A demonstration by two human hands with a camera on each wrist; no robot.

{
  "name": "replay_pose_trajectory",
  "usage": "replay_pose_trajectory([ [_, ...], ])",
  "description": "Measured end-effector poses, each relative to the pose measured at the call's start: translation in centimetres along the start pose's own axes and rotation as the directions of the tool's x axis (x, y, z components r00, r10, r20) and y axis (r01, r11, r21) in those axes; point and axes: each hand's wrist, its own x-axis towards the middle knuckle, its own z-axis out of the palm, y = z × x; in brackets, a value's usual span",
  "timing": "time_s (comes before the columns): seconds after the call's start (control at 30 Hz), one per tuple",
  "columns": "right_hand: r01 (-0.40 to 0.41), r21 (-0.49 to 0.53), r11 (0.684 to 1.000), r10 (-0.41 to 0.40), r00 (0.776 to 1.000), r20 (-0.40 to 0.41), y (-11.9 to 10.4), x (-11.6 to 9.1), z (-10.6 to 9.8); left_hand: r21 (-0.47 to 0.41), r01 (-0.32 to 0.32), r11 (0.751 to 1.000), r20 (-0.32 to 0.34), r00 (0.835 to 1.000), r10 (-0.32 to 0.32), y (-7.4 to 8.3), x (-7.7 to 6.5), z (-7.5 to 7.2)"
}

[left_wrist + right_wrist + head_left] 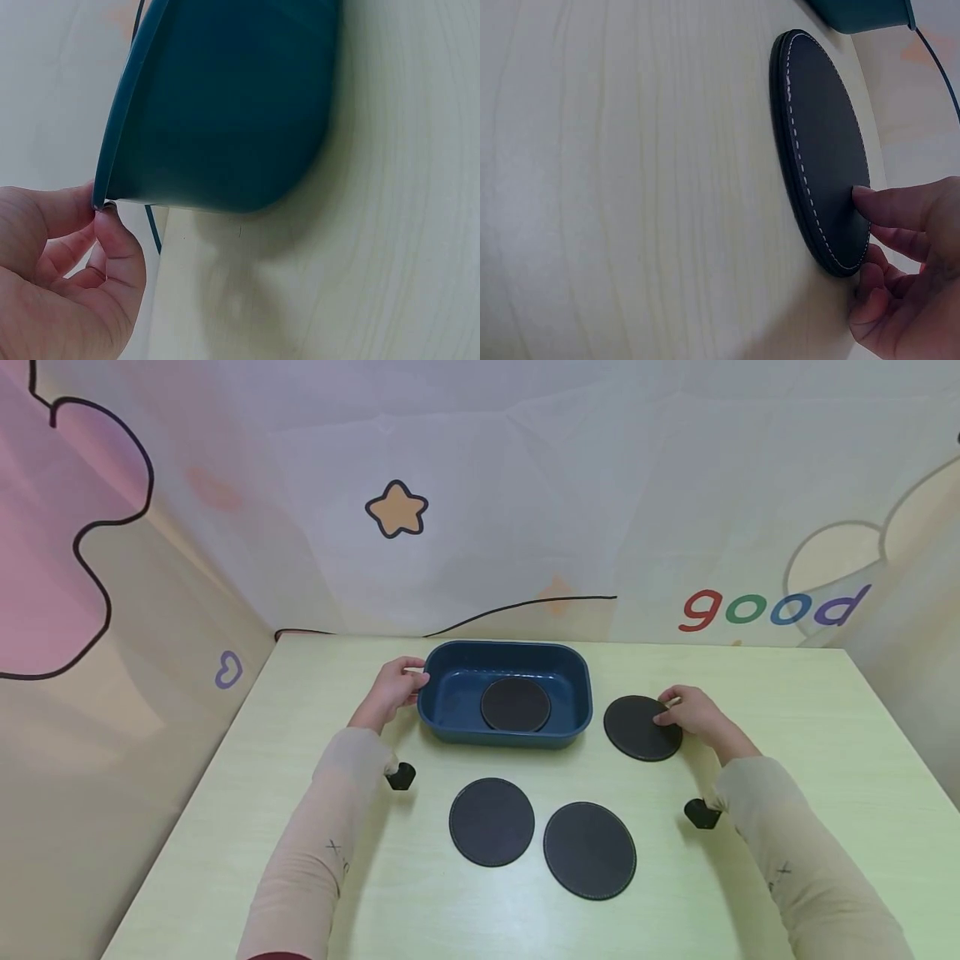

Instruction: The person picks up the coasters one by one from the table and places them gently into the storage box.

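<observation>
A dark blue rectangular tray [506,740] with tall sides stands near the back of the table, a round black coaster [516,704] lying on its floor. My left hand [393,689] pinches the tray's left rim between thumb and fingers, as the left wrist view shows up close. Right of the tray, my right hand [693,710] pinches the edge of another black coaster [821,150], thumb on top and fingers beneath. White stitching runs along this coaster's rim in the right wrist view.
Two more black coasters lie in front of the tray, a left one [492,822] and a right one [589,851]. The pale wooden table [795,718] meets a printed cloth backdrop [480,460] behind the tray.
</observation>
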Motion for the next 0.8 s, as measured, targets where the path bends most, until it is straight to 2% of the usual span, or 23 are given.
replay_pose_trajectory([
  [0.2,-0.006,-0.025,1.0,0.006,1.0,0.023,-0.06,0.26,-0.3,0.007,-0.003,1.0,0.004,1.0,0.003,0.15,-0.02,-0.06],
  [0.63,0.013,-0.069,0.998,-0.012,1.0,0.021,0.03,0.28,-0.41,0.018,-0.012,1.0,-0.001,1.0,0.012,0.04,0.05,0.02],
  [0.8,0.011,-0.045,0.999,-0.01,1.0,0.03,-0.48,-0.18,-0.22,0.009,-0.014,1.0,-0.004,1.0,0.014,-0.08,0.05,-0.02],
])
